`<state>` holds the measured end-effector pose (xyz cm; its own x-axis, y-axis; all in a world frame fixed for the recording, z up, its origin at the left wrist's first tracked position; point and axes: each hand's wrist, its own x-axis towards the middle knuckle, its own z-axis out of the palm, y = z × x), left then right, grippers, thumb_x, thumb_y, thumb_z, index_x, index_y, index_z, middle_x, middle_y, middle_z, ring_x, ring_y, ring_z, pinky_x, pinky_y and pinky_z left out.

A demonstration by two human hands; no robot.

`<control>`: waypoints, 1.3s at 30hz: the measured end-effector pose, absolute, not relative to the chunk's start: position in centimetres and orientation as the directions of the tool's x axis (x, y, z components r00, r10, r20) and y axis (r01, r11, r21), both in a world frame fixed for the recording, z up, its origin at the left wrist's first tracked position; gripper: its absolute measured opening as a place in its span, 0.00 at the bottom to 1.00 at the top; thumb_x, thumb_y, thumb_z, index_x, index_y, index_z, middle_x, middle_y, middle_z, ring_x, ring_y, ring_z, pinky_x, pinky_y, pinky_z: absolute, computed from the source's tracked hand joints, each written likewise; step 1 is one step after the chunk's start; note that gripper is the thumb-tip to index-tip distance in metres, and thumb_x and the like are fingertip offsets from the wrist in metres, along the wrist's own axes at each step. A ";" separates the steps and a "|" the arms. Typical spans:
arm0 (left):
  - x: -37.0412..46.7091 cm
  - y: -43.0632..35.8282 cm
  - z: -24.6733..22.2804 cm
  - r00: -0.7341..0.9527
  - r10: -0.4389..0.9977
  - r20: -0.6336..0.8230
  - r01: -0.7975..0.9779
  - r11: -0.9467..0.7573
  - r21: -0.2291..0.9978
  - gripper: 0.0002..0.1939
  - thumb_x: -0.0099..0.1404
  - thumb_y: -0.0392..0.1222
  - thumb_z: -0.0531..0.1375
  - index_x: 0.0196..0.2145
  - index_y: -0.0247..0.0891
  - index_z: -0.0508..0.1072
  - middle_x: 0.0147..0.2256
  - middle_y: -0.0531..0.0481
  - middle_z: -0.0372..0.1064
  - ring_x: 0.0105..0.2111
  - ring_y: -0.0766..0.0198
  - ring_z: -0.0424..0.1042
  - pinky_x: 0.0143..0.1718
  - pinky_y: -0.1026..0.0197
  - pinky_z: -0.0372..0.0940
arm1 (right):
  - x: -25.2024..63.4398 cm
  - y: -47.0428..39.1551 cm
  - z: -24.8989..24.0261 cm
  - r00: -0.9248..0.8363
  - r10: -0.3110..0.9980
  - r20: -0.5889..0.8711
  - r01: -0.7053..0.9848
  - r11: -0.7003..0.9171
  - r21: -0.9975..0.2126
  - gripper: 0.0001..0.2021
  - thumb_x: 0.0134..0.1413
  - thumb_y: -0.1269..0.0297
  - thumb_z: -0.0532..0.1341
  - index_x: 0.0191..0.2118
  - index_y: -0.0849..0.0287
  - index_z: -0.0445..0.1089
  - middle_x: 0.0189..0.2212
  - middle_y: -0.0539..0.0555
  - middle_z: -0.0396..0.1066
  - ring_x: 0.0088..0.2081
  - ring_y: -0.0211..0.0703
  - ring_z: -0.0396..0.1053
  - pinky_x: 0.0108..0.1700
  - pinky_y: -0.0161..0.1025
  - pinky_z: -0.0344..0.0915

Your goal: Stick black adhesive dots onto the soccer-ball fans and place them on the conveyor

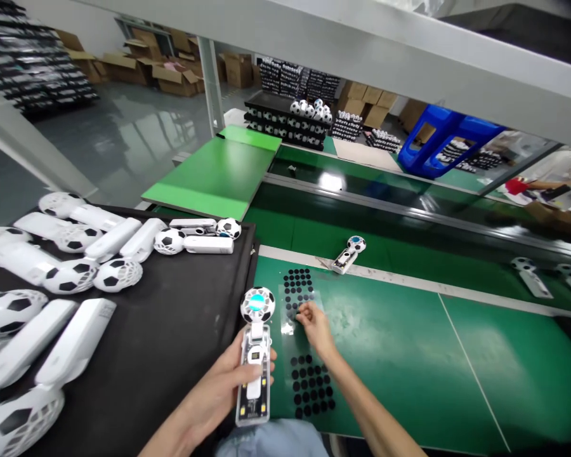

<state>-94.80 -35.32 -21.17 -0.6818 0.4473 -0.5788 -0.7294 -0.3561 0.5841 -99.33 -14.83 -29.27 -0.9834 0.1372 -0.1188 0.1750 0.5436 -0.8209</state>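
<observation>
My left hand (pixel 231 377) is wrapped round a handheld fan (pixel 253 395) with a soccer-ball head, a teal round centre and a clear handle face showing a circuit board. The thumb rests on the white strip down its handle. My right hand (pixel 315 327) is closed in a pinch above a clear sheet of black round stickers (pixel 299 285), with a dark sticker edge at its fingertips. Nearer me lies another group of black round stickers (pixel 311 385). Beyond the sheet a second soccer-ball fan (pixel 349 254) lies across the pale strip at the bench edge.
At left a black tray (pixel 171 330) holds several white soccer-ball fans (pixel 71 349). A green board (pixel 219 168) lies behind it. More fans (pixel 531 277) are on the green conveyor at right. A blue plastic crate (pixel 445 143) and stacked trays (pixel 285 127) stand farther back. A metal beam crosses overhead.
</observation>
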 end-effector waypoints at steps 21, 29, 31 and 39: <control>-94.2 -34.3 -20.5 -0.870 0.277 -0.407 -0.442 -0.077 0.893 0.40 0.50 0.36 0.58 0.60 0.34 0.53 0.59 0.45 0.58 0.62 0.49 0.49 0.57 0.58 0.55 | -93.6 -20.8 -19.3 -0.996 -0.092 0.018 -0.052 0.379 -0.924 0.08 0.54 0.73 0.54 0.27 0.57 0.66 0.26 0.48 0.66 0.28 0.37 0.64 0.32 0.33 0.58; -94.3 -34.1 -20.5 -0.893 0.261 -0.366 -0.388 -0.037 0.921 0.40 0.48 0.33 0.56 0.61 0.34 0.54 0.59 0.44 0.58 0.61 0.49 0.50 0.56 0.56 0.57 | -93.5 -20.9 -19.2 -0.989 -0.120 0.090 -0.137 0.476 -0.869 0.08 0.56 0.74 0.53 0.29 0.58 0.66 0.27 0.48 0.65 0.30 0.36 0.65 0.33 0.33 0.57; -94.3 -34.1 -20.6 -0.898 0.260 -0.354 -0.376 -0.040 0.926 0.39 0.49 0.33 0.56 0.60 0.33 0.54 0.59 0.44 0.58 0.61 0.49 0.51 0.57 0.56 0.57 | -93.5 -20.9 -19.2 -0.987 -0.125 0.097 -0.146 0.485 -0.862 0.08 0.56 0.74 0.53 0.29 0.58 0.66 0.27 0.49 0.66 0.30 0.36 0.65 0.33 0.33 0.57; -94.5 -34.2 -21.1 -0.887 0.306 -0.345 -0.367 -0.015 0.930 0.42 0.50 0.32 0.56 0.63 0.35 0.50 0.60 0.45 0.55 0.63 0.48 0.46 0.57 0.56 0.58 | -93.4 -21.0 -19.2 -0.981 -0.136 0.139 -0.192 0.548 -0.814 0.09 0.57 0.73 0.53 0.30 0.58 0.67 0.27 0.50 0.66 0.29 0.37 0.66 0.31 0.34 0.59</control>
<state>-94.50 -34.20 -21.06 -0.8874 0.3062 -0.3447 -0.3666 -0.0154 0.9302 -93.41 -20.97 -19.19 -0.9809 -0.1359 0.1394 -0.1916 0.5477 -0.8145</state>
